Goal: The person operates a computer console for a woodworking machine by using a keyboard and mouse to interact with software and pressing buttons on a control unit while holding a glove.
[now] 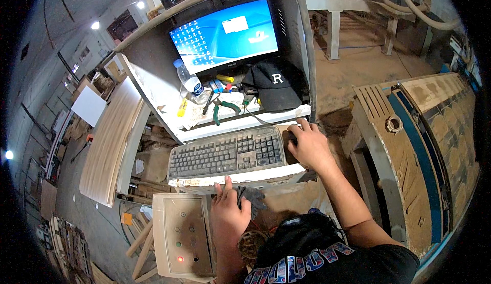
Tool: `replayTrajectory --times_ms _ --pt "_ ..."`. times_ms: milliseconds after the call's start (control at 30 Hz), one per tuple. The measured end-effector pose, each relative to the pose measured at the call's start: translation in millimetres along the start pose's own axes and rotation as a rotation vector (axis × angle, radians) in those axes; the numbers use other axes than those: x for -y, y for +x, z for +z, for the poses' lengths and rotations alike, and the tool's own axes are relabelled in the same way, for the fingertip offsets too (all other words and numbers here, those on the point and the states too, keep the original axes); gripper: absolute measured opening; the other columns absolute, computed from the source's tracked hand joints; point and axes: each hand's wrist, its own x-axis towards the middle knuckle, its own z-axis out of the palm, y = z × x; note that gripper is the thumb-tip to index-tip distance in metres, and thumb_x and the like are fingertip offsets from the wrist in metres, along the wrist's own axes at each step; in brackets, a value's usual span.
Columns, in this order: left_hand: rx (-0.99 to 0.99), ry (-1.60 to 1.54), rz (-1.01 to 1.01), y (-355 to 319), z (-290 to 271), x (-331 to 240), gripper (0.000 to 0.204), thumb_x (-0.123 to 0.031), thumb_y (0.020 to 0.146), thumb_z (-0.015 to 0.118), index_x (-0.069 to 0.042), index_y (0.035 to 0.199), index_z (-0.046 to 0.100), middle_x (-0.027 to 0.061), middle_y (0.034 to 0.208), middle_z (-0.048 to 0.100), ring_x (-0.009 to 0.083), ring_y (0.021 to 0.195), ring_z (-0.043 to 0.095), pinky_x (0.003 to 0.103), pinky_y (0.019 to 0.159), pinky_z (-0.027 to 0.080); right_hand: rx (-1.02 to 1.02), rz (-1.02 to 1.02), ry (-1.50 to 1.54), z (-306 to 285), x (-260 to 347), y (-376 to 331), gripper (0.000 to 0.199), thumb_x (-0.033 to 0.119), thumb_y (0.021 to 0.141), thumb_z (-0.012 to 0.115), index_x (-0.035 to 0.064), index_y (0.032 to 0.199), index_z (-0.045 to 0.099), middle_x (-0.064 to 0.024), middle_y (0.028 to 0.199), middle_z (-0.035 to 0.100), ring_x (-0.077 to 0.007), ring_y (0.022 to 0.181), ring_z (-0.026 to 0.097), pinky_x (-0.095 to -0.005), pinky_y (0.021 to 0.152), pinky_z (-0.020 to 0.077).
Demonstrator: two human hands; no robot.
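A dusty black keyboard (227, 153) lies on a pull-out shelf under a lit monitor (225, 36). At the keyboard's right end, my right hand (309, 146) is curved over a dark computer mouse (289, 145), mostly hidden by the fingers. My left hand (231, 210) is held below the shelf's white front edge (245, 177), its fingers apart and pointing up to that edge. Nothing shows in it. Just right of it is a grey glove (253, 198). To its left stands a beige control box (179, 227) with several buttons and one red light.
The cabinet holds a water bottle (190, 82), green-handled pliers (224, 110), a yellow-handled tool (182, 107) and a black cap (275, 85). Stacked boards (110, 146) stand at left. On the right is a dusty machine bed (394, 146); a bin (251, 244) sits near my body.
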Motion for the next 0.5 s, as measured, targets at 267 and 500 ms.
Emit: replayTrajectory --times_ms 267,500 --pt "-0.009 -0.033 0.018 0.5 -0.2 -1.3 0.074 -0.016 0.093 0.071 -0.003 0.161 0.048 0.0449 0.139 0.06 0.0574 0.126 0.064 0.059 0.102 0.057 0.0 0.002 0.001 0.1 -0.5 0.1 0.041 0.027 0.094 0.074 0.0116 0.132 0.069 -0.0223 0.148 0.06 -0.0467 0.127 0.062 -0.0575 0.102 0.0576" --pt "0.011 -0.035 0.022 1.4 2.9 2.1 0.074 -0.014 0.091 0.07 0.003 0.16 0.047 0.0407 0.138 0.063 0.0576 0.133 0.059 0.06 0.103 0.056 0.041 0.014 -0.022 -0.4 -0.5 1.9 0.038 0.029 0.094 0.074 0.0125 0.128 0.071 -0.0198 0.145 0.061 -0.0448 0.123 0.063 -0.0572 0.1 0.0582"
